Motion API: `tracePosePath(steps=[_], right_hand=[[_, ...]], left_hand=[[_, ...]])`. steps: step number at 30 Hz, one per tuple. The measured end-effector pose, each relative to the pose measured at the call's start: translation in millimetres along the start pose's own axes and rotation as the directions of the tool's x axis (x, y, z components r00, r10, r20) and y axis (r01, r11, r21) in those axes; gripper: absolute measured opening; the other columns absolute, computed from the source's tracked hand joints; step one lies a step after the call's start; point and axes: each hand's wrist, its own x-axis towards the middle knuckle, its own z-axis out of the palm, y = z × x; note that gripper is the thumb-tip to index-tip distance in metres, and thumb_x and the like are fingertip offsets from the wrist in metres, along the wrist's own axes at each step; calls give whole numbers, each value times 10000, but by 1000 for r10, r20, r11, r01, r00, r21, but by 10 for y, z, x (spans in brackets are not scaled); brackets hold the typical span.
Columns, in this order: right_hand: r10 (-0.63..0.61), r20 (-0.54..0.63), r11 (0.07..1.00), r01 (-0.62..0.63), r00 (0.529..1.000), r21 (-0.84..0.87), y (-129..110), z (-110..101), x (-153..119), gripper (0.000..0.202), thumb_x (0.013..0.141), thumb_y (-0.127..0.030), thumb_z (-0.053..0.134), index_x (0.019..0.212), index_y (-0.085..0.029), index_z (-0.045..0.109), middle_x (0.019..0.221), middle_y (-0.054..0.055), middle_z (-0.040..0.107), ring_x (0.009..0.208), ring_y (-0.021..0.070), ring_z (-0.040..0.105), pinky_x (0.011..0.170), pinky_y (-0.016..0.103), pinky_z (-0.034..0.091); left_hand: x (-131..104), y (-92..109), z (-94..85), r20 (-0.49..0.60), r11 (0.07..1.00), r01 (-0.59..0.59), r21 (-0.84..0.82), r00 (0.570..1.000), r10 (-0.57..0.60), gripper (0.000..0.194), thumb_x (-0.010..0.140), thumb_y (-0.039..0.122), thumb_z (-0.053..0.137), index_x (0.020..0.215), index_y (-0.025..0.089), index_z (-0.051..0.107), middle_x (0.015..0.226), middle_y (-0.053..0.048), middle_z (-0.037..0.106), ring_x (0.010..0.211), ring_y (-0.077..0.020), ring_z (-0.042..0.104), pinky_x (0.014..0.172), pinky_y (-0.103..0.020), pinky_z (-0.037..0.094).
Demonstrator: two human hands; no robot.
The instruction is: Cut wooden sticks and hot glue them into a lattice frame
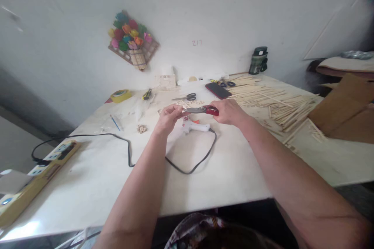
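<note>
My right hand (229, 111) is closed around the handles of red-handled shears (210, 110). Their grey blades point left toward my left hand (171, 116), whose fingers are pinched together. A small pale piece, which looks like wood, shows at those fingertips by the blade tips; its full shape is hidden. Below the shears a white hot glue gun (194, 126) lies on the table, its black cord running off to the left behind my forearm. Just behind my hands lie small wooden pieces (194, 103) and black-handled scissors (190, 97).
Many thin wooden sticks (257, 92) spread over the right side, near a phone (218, 90) and a cardboard piece (347, 111). At left are a power strip (55, 159), yellow tape (120, 95), a blue pen (115, 123) and a small wooden cluster (142, 128). A dark bottle (258, 60) stands at the back.
</note>
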Motion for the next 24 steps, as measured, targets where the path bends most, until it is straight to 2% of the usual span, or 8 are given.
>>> tracePosePath(steps=[13, 24], right_hand=[[-9, -39, 1000, 10, 999, 23, -19, 112, 16, 279, 697, -294, 494, 937, -233, 624, 813, 37, 678, 746, 198, 607, 605, 266, 340], [-9, -10, 999, 9, 1000, 45, -49, 197, 29, 256, 730, -356, 462, 879, -224, 624, 767, 41, 669, 709, 191, 598, 591, 264, 332]], left_hand=[[-9, 7, -44, 10, 999, 50, -17, 999, -50, 187, 625, 289, 714, 641, 138, 603, 666, -25, 674, 716, -192, 658, 805, -371, 478], [-15, 42, -75, 1, 997, 75, 4, 997, -75, 174, 636, 279, 704, 637, 135, 606, 652, -16, 668, 684, -174, 655, 812, -378, 480]])
